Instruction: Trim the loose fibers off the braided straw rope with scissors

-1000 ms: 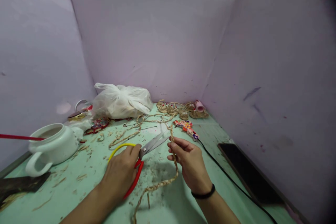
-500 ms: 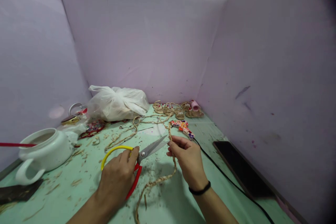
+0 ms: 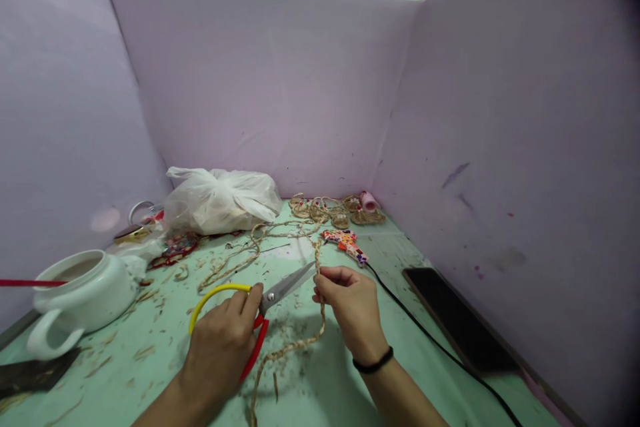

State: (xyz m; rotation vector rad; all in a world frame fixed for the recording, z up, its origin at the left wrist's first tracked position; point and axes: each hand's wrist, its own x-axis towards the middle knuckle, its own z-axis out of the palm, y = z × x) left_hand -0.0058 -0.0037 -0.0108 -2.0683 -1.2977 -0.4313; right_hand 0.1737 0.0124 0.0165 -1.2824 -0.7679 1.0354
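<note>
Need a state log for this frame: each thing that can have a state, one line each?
Left hand: gripping scissors
Right hand: pinching braided cord
Scissors: handles spread, blades apparently ajar
Braided cord: uncut where pinched, slack below
White pot: upright, lidless
Plastic bag: bunched, looks tied
Phone-like device: dark-faced, lying flat

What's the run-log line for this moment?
left hand: holds scissors | right hand: pinches braided cord | blades: tips near cord, contact unclear | white plastic bag: back of table
</note>
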